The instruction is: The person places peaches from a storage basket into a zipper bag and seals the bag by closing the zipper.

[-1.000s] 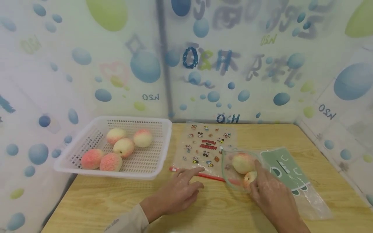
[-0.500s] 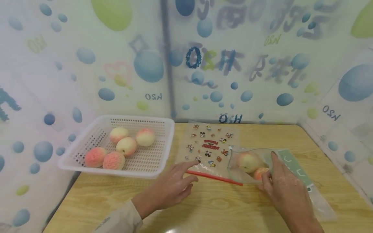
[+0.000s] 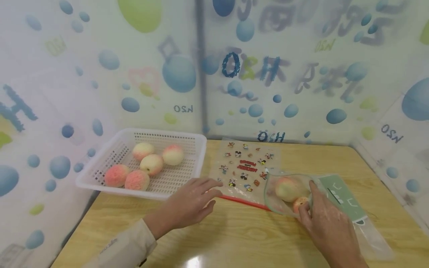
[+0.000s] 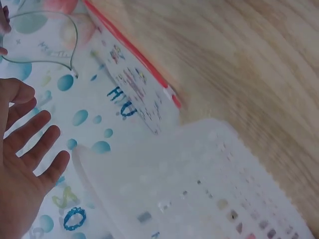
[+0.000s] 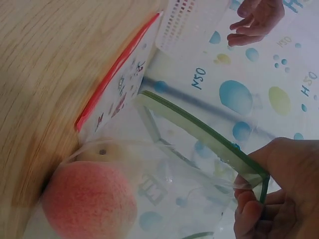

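Observation:
My right hand (image 3: 330, 223) pinches the green-edged mouth of a clear zip bag (image 5: 199, 124) between thumb and fingers, and the mouth stands open. Two peaches lie inside this bag, a larger peach (image 3: 288, 189) and a smaller-looking peach (image 3: 300, 203) nearer the hand. The bag's green printed part (image 3: 345, 199) spreads out on the right, partly behind the hand. My left hand (image 3: 189, 203) hovers over the table by the basket's near right corner, holding nothing, its fingers loosely extended. In the white basket (image 3: 197, 160) are several peaches (image 3: 151, 164).
A flat clear bag (image 3: 246, 167) with cartoon prints and a red zip (image 3: 242, 201) lies mid-table, just left of the green-edged bag and partly under it. The wooden table (image 3: 241, 238) meets a bubble-patterned curtain (image 3: 234, 93) at the back and sides.
My left hand has moved left from the red-zip bag toward the basket. My right hand has drawn the green-edged bag's mouth to the right and keeps its grip. The head view has turned slightly left.

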